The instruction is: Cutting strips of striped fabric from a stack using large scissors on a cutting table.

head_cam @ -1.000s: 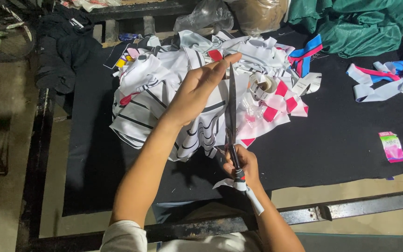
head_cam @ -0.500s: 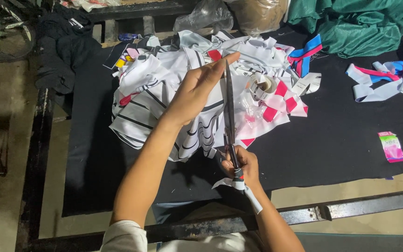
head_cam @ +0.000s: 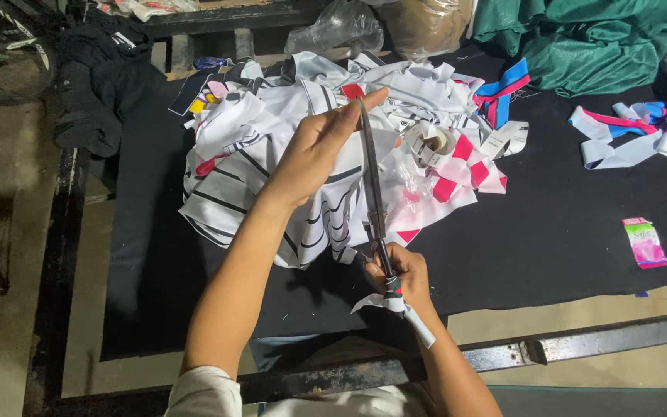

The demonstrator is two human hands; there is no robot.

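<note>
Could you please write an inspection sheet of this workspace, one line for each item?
Surface: black cloth covering the table.
Job's things: long dark blade tool, handle wrapped in tape.
Clutter: pile of white striped fabric scraps; ribbon strips; pink packet; green cloth.
Grippers: left hand pinches the blade's tip; right hand grips its handle.
Cables: nothing seen.
Surroundings: metal table frame; dark garment at the left edge.

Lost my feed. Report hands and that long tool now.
Left hand pinches the dark rod's top end. Right hand grips its taped handle. Fabric scrap pile directly beneath.
</note>
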